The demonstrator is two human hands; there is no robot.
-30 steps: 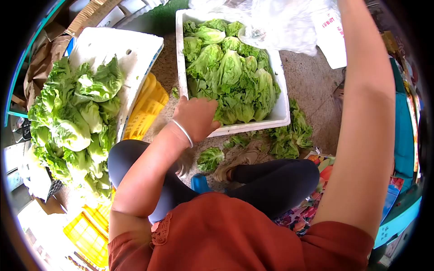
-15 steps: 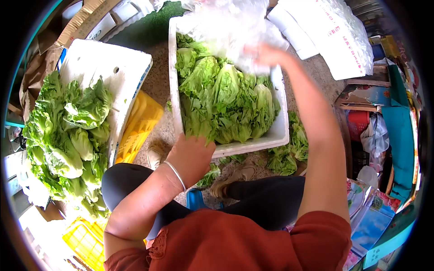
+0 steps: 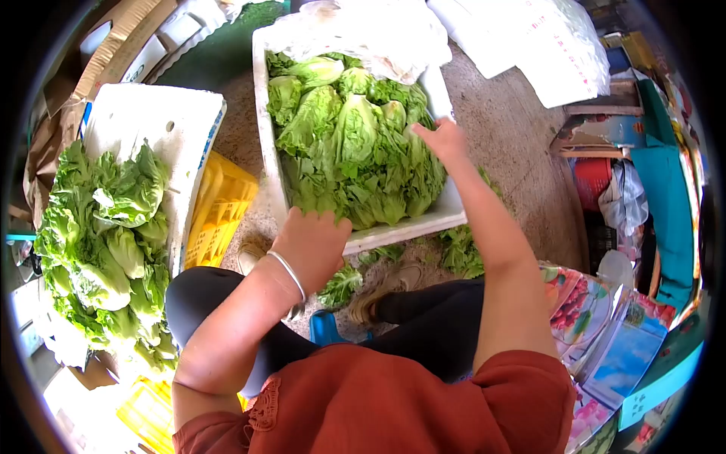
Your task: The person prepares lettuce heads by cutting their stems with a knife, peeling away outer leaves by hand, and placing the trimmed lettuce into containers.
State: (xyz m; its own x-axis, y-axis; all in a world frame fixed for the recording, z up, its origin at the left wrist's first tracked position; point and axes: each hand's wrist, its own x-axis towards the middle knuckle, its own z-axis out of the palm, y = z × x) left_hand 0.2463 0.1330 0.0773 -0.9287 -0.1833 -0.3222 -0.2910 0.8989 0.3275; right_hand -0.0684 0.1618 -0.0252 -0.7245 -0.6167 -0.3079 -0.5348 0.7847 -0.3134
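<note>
Right hand (image 3: 445, 141) drawn back from plastic film (image 3: 363, 34), held part-open, seemingly empty, above right side of white box (image 3: 408, 231); lettuce (image 3: 355, 132) inside thus left mostly exposed. Left hand (image 3: 314, 246) curled at near-left corner; fingertips hidden, grip cannot be told. Far rim covered by film; loose leaves (image 3: 461, 253) partly blocked by right forearm (image 3: 495, 219).

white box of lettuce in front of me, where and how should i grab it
Probably best by the rims of the two long side walls of the white box, one hand per side, coming from the near end. Those edges run upward from you and are largely uncovered, while lettuce fills the inside and plastic drapes over the far end.
</note>
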